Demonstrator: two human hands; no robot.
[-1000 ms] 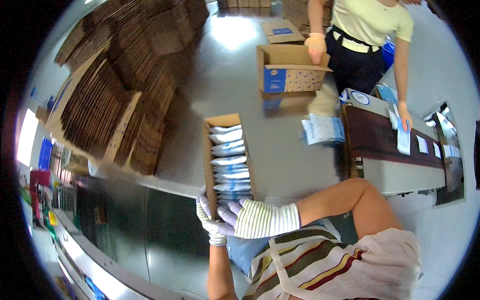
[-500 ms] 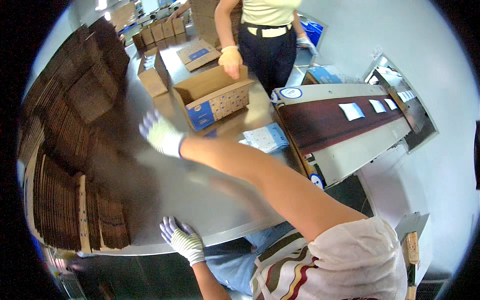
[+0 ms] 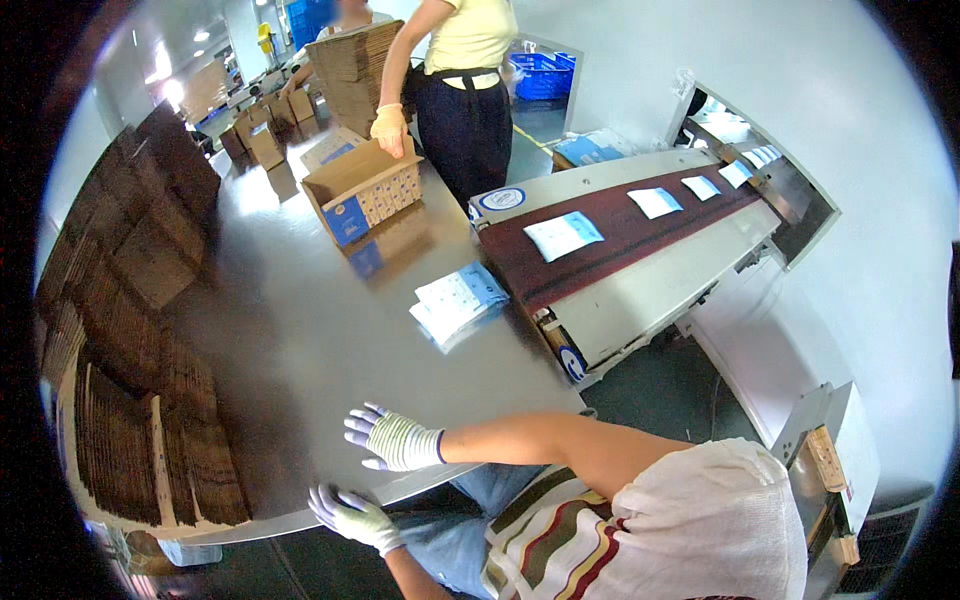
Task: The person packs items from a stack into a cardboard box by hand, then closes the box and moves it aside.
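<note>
both gloved hands are spread and hold nothing; the right hand (image 3: 392,440) lies flat on the worktop (image 3: 300,330); the left hand (image 3: 352,515) grips its near edge, perhaps for balance; packets (image 3: 458,300) lie well apart at 1 o'clock.

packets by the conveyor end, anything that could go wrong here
1. The stack of packets is fanned out unevenly on the table; more coming off the conveyor belt could push some onto the floor.
2. Both gloved hands, left hand and right hand, are at the near table edge, well short of the stack, so a slide might not be caught.
</note>
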